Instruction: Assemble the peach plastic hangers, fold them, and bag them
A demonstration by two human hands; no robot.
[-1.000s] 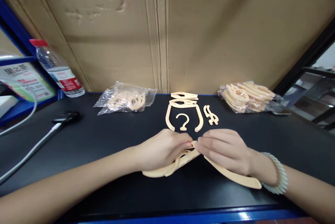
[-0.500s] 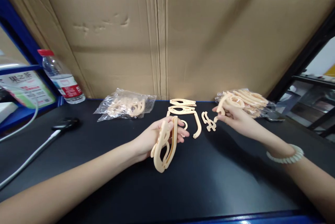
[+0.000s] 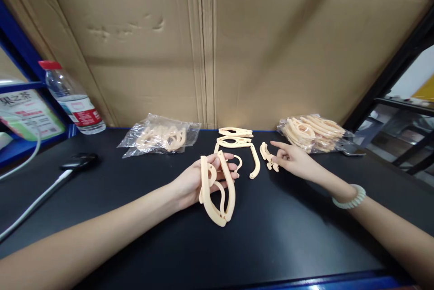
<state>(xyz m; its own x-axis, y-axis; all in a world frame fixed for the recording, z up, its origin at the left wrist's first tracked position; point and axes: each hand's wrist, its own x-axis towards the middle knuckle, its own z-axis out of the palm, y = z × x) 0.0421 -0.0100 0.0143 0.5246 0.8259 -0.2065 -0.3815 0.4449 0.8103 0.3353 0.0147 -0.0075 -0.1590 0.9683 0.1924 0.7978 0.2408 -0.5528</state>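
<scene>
left hand (image 3: 191, 181) clamped on folded hanger parts (image 3: 217, 195), right hand (image 3: 293, 161) fingers apart at small clips (image 3: 267, 153) further right; pinch one clip only, hold hanger parts steady.

On the bench (image 3: 135, 226), loose hanger parts (image 3: 235, 141) lie at rear centre, between a left bag (image 3: 159, 138) and a right bag (image 3: 313, 132). A cardboard wall (image 3: 271, 54) stands behind. A bottle (image 3: 73, 100) stands far left. The folded hanger (image 3: 204, 181) sits in the left grip (image 3: 190, 182), before the loose parts.
</scene>
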